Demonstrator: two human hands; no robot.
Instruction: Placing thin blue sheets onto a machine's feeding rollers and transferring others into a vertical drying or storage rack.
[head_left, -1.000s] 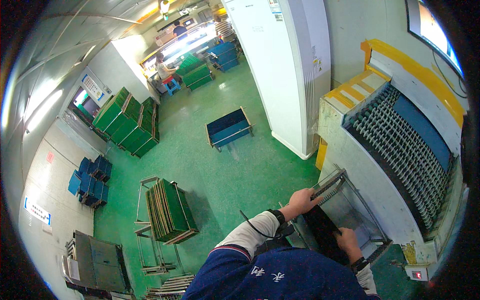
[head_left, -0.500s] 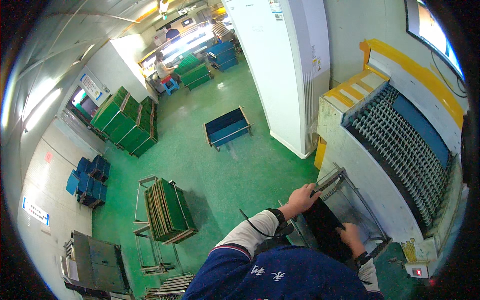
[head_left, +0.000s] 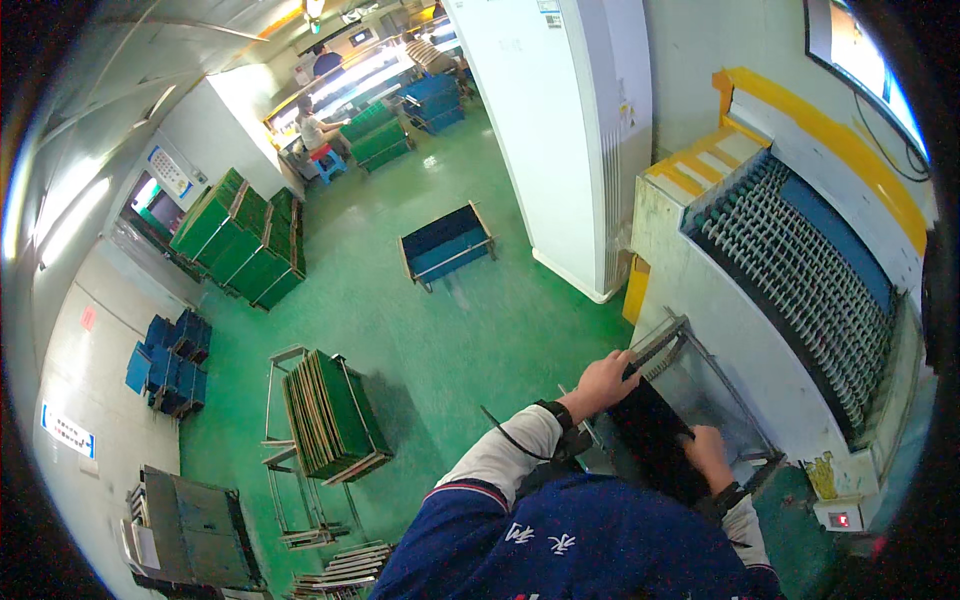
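A dark, flat black panel (head_left: 650, 430) stands between my hands, close in front of my body at the lower right. My left hand (head_left: 604, 384) is closed over its far end, with the thumb on the near side. Closed on its right edge is my right hand (head_left: 708, 456), whose fingertips are partly hidden. Under and beside the panel is a metal rack (head_left: 728, 378) with toothed side rails, set against the machine. My body hides the panel's lower part.
A white machine with rows of rollers (head_left: 800, 290) stands at the right, beside a tall white cabinet (head_left: 560, 130). A blue bin (head_left: 447, 250) lies on the green floor (head_left: 440, 350). Upright green boards (head_left: 335, 415) fill a rack at left. People sit at a lit bench far back.
My head view has shifted slightly, so the room sits a little further left and up. Both hands keep their hold on the black panel, with little visible movement.
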